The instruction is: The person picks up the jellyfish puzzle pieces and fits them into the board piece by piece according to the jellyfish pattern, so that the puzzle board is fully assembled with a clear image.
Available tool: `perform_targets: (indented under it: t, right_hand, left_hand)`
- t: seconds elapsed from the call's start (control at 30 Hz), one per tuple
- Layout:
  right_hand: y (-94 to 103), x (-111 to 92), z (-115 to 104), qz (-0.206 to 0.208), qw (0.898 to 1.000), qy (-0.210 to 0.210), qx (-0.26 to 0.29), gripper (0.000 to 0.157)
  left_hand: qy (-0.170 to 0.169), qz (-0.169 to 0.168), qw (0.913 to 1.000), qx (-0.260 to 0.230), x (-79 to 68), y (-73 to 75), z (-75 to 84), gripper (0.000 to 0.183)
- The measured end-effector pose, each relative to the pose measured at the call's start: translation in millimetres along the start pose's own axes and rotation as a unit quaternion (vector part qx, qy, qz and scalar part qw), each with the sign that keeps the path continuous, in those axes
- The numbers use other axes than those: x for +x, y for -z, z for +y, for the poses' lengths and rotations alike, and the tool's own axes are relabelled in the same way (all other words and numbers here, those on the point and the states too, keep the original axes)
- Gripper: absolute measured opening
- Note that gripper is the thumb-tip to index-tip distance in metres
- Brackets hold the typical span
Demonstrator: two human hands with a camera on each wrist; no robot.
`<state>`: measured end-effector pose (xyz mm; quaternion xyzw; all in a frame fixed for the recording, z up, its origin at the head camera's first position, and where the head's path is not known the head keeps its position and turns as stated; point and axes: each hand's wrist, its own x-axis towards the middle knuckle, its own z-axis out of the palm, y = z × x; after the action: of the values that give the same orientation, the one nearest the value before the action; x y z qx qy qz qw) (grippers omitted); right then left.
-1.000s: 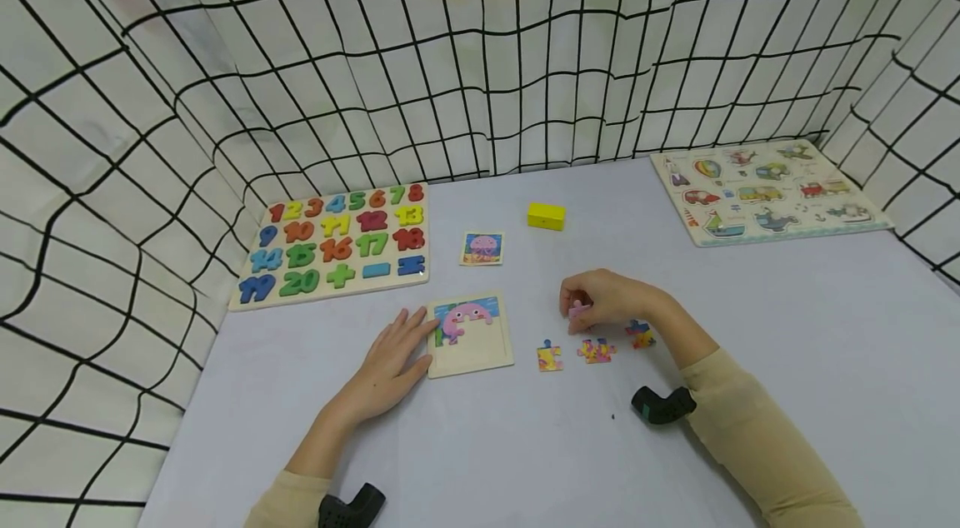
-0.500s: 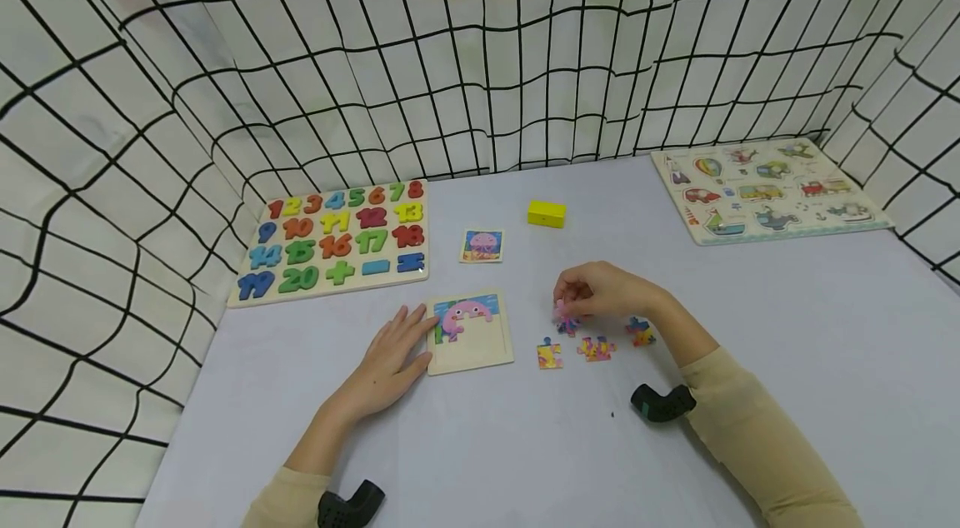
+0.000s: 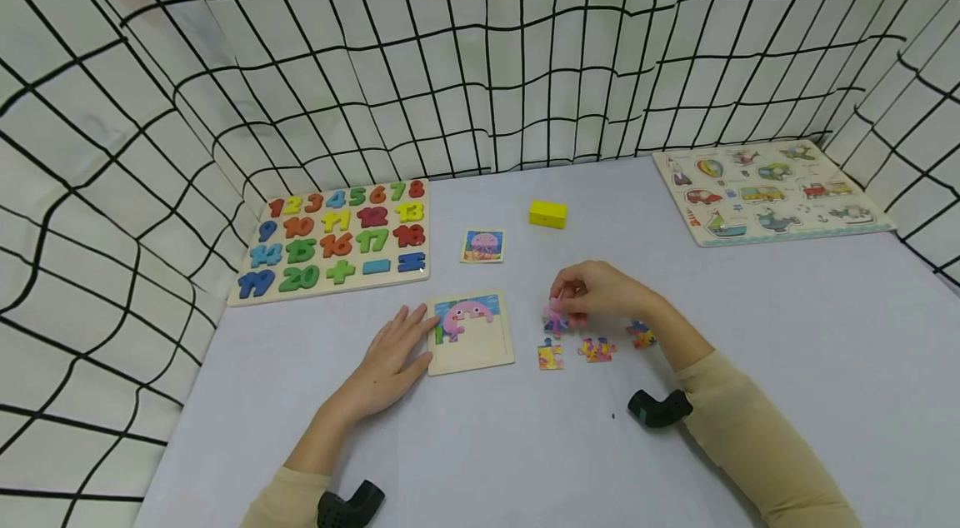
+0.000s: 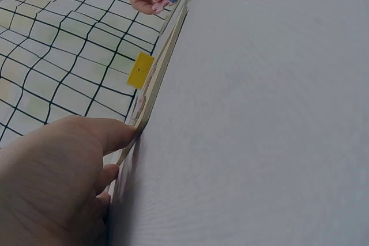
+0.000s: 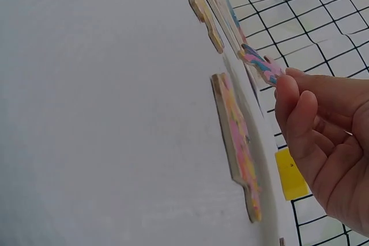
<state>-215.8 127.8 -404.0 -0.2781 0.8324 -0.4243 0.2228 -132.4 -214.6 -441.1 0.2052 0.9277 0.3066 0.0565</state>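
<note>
My right hand [image 3: 598, 291] pinches a pink and blue jigsaw piece [image 3: 555, 318] between thumb and fingers; in the right wrist view the piece [image 5: 262, 64] sticks out past the fingertips. Below it lie a yellow jigsaw piece [image 3: 550, 356] and a pink-yellow one [image 3: 597, 350], with a blue-yellow piece [image 3: 641, 334] partly behind the right wrist. My left hand [image 3: 387, 366] lies with straight fingers at the left edge of a wooden puzzle tray [image 3: 480, 351], thumb by its lower corner. The tray's upper part holds joined pieces showing a pink octopus face; its lower part is bare wood.
Behind the tray lies a small octopus picture card [image 3: 483, 246], with a yellow block [image 3: 547, 215] to its right. A number board [image 3: 336, 245] is at the back left and a vehicle puzzle board [image 3: 772, 193] at the back right. Black netting [image 3: 517, 62] borders the table.
My right hand has moved slightly left with the jigsaw piece, and more of the piece now shows past the fingers. The left hand has stayed at the tray.
</note>
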Motion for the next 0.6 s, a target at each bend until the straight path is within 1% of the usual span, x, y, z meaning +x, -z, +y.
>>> perform_targets:
  t: [0.2, 0.3, 0.4, 0.6]
  right_hand:
    - [-5.6, 4, -3, 0.018, 1.000, -0.008, 0.000, 0.016]
    - [-8.1, 6, -4, 0.021, 1.000, -0.007, 0.011, 0.016]
    - [-10.4, 7, -6, 0.016, 1.000, 0.001, 0.027, 0.014]
    - [-15.0, 9, -10, -0.009, 0.998, 0.009, 0.068, 0.008]
  left_hand:
    - [-0.001, 0.002, 1.0000, 0.001, -0.1, 0.7, 0.1, 0.052]
    - [-0.001, 0.002, 1.0000, 0.000, -0.2, 1.3, 0.1, 0.052]
    - [0.000, 0.001, 1.0000, -0.002, -0.7, 1.6, 0.1, 0.051]
    - [0.001, 0.001, 1.0000, -0.006, -1.5, 0.0, -0.5, 0.051]
